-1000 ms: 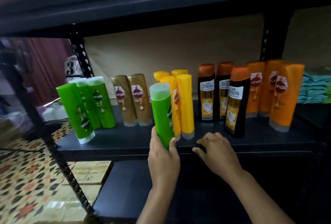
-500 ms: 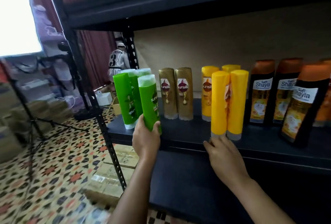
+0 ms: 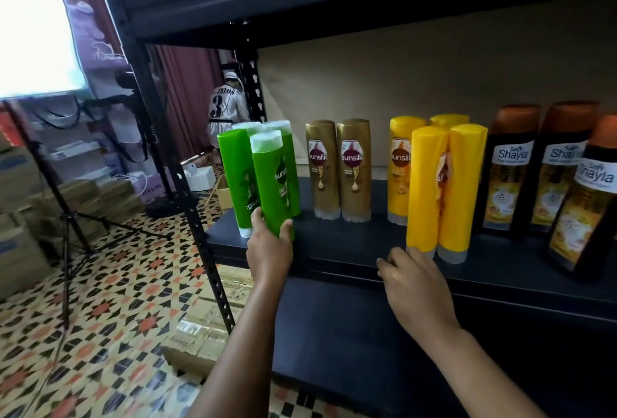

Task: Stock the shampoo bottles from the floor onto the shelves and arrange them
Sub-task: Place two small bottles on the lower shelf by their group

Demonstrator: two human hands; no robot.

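Observation:
My left hand (image 3: 269, 249) grips the base of a green Sunsilk bottle (image 3: 274, 180), which stands cap-down at the front left of the black shelf (image 3: 350, 247), against three other green bottles (image 3: 235, 177). My right hand (image 3: 414, 280) rests with curled fingers on the shelf's front edge, just below the front yellow bottles (image 3: 445, 190). Two gold Sunsilk bottles (image 3: 339, 168) stand between the green and yellow groups. Black Shayla bottles (image 3: 547, 170) with orange caps fill the right side.
An upper shelf (image 3: 334, 0) hangs low over the bottles. A black upright post (image 3: 173, 163) bounds the rack on the left. Cardboard boxes (image 3: 213, 324) lie on the patterned tile floor (image 3: 100, 300) beside the rack. A tripod (image 3: 66, 217) stands further left.
My left hand has carried the green bottle leftward along the shelf front, from beside the yellow bottles to the green group. My right hand has stayed on the shelf edge. The view has turned left.

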